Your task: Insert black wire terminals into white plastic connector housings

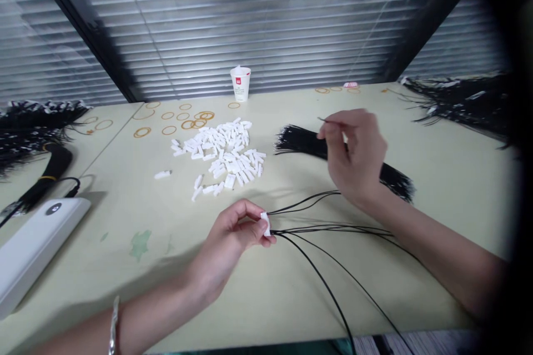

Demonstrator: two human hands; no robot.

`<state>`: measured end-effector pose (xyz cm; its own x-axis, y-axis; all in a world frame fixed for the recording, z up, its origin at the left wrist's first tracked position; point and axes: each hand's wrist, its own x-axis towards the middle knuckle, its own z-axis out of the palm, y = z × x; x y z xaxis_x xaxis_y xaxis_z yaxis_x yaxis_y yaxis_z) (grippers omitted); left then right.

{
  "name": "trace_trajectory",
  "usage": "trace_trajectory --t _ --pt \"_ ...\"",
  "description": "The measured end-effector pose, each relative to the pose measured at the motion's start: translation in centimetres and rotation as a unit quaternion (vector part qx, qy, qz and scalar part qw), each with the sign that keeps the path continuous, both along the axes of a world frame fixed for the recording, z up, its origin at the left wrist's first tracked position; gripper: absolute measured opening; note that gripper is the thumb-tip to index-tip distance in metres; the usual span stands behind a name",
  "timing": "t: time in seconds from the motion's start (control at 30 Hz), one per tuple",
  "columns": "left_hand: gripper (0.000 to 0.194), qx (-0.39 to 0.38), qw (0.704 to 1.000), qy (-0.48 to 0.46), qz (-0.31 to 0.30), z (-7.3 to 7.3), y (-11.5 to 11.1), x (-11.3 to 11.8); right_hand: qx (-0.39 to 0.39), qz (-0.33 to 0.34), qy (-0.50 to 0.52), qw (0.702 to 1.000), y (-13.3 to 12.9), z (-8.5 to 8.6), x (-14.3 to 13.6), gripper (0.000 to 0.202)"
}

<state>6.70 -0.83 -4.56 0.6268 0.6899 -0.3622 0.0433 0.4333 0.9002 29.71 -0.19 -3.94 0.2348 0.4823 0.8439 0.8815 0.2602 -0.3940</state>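
Observation:
Pinched between the thumb and fingers of my left hand (pixel 244 227) is a small white plastic connector (pixel 265 224). Several thin black wires (pixel 316 228) run out of its right side, some over the table's front edge. My right hand (pixel 353 150) is raised over a bundle of loose black wires (pixel 306 141), slightly blurred. Its thumb and forefinger are closed on a thin dark wire, whose tip (pixel 322 119) sticks out to the left. The rest of that wire is hidden by the hand. A pile of white connectors (pixel 233 150) lies beyond my left hand.
Tan rubber bands (pixel 195 121) lie scattered behind the pile. A paper cup (pixel 240 84) stands by the window blinds (pixel 258 22). On the left are a white power bank (pixel 44 249) and tied black wires (pixel 56 163). More wire bundles (pixel 466 102) lie at the far right.

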Motion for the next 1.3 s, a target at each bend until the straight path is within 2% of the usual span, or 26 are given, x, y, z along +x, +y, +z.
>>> trace_trajectory --t 0.03,0.1,0.2,0.33,0.4,0.57,0.77,1.3 --pt "0.010 -0.001 1.000 -0.002 0.000 0.0 0.0 0.0 0.040 -0.005 0.000 0.999 -0.6 0.8 -0.5 0.010" --pt "0.010 -0.004 1.000 -0.004 0.004 -0.1 0.0 0.0 0.063 -0.009 -0.029 0.998 -2.1 2.2 -1.8 0.011" --pt "0.008 -0.005 1.000 -0.013 0.014 0.0 -0.1 0.2 -0.003 0.044 -0.110 0.993 -4.5 3.2 -4.0 0.014" --pt "0.007 -0.026 0.998 -0.046 0.041 0.3 -0.1 0.3 -0.078 0.198 -0.143 0.966 -6.4 2.2 -6.3 0.011" --pt "0.012 -0.045 0.995 -0.067 0.050 0.3 -0.1 0.3 -0.106 0.222 -0.149 0.958 -6.7 1.4 -6.8 0.010" --pt "0.004 -0.076 0.992 -0.091 0.037 0.2 -0.2 0.1 -0.137 0.202 -0.112 0.963 -6.5 0.8 -6.3 0.006" --pt "0.002 -0.076 0.991 -0.108 0.033 0.3 -0.3 -0.1 -0.154 0.189 -0.179 0.953 -6.4 1.0 -5.9 0.010" --pt "0.003 -0.073 0.990 -0.113 0.033 0.3 -0.4 -0.2 -0.152 0.173 -0.200 0.952 -6.5 1.2 -5.9 0.009"
